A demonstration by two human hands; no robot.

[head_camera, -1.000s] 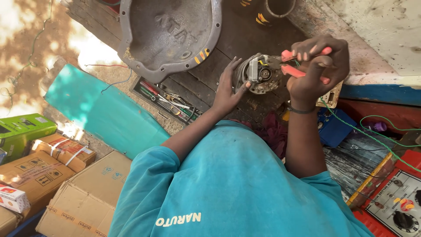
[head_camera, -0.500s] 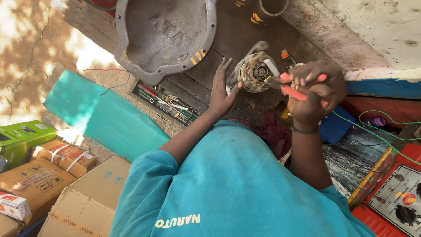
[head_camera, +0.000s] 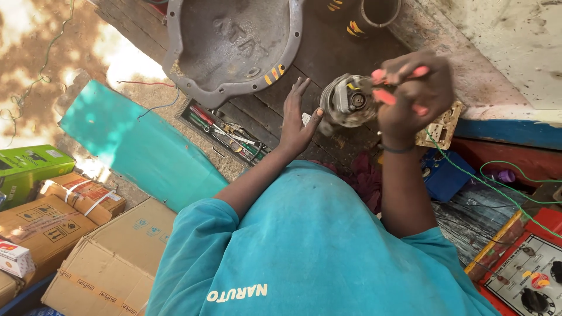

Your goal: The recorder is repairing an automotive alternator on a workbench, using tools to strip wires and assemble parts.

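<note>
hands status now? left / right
Left hand: open, fingers spread, thumb touching the round motor part.
Right hand: closed on red-handled pliers.

The small motor part is bare metal, dull grey and grimy, with a bit of shine round its hub. The pliers have glossy pinkish-red plastic grips. The big housing is cast metal — matt, pitted, dusty. The worktop is dark weathered wood, rough and stained. The shirt is soft teal cloth, matt. The boxes are plain brown cardboard — the green box looks glossier. The tester panel is smooth painted metal or plastic, can't tell which.
</note>
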